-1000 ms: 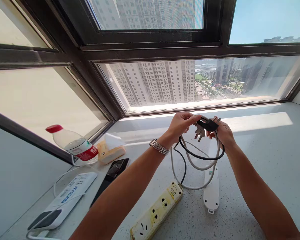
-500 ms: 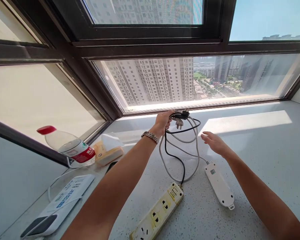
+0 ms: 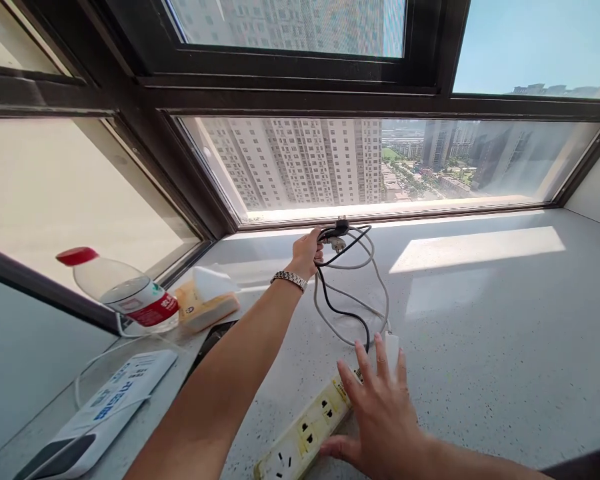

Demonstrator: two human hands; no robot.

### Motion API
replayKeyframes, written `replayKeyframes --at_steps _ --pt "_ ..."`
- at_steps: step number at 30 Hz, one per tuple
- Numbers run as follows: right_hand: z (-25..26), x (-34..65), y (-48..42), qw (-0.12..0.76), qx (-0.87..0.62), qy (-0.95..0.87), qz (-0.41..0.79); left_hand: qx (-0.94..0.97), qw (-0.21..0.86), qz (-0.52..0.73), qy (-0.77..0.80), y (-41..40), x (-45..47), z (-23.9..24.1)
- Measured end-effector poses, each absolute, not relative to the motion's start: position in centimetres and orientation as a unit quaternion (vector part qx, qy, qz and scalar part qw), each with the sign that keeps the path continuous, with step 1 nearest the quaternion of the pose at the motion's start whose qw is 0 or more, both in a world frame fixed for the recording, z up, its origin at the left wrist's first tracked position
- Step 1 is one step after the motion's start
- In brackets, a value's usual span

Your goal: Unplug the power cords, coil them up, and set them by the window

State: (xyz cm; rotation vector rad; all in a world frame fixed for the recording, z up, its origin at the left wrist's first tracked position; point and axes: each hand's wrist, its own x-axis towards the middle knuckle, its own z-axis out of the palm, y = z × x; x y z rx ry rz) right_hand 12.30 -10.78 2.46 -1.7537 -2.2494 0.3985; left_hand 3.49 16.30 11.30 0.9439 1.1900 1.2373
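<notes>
My left hand [image 3: 307, 253] is closed around a bundle of cords by the window, with a black plug [image 3: 341, 227] and a grey plug [image 3: 337, 244] sticking out to its right. From it a black cord [image 3: 343, 312] runs down to a yellowed power strip [image 3: 293, 445], and a looped grey cord [image 3: 387, 293] leads to a white power strip [image 3: 391, 348]. Fingers spread, my right hand [image 3: 385, 417] is over the two strips and hides most of the white one. Whether its palm touches the white strip I cannot tell.
On the left are a tilted bottle with a red cap [image 3: 77, 256], a tissue pack [image 3: 207, 310], a dark flat object [image 3: 213, 343] partly behind my left arm, and a long white box-like device [image 3: 115, 400] with a white cable. A dark window frame [image 3: 300, 101] borders the speckled white sill [image 3: 490, 360].
My right hand has come down and left over the power strips. The white strip has shifted left, close beside the yellowed one. My left hand still grips the cords.
</notes>
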Motion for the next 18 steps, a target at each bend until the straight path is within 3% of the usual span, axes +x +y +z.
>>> replayKeyframes --at_steps 7,15,18 --pt "2.8 10.4 -9.7 0.106 -0.561 -0.804 0.165 0.424 0.61 0.438 0.506 16.5 0.4 11.3" --pt "3.5 21.7 -0.6 0.057 -0.447 -0.887 0.097 0.381 0.634 0.408 0.535 17.0 -2.9 10.5" --pt "3.2 25.1 2.7 0.09 -0.607 -0.788 0.042 0.342 0.636 0.447 0.527 16.5 -3.3 9.0"
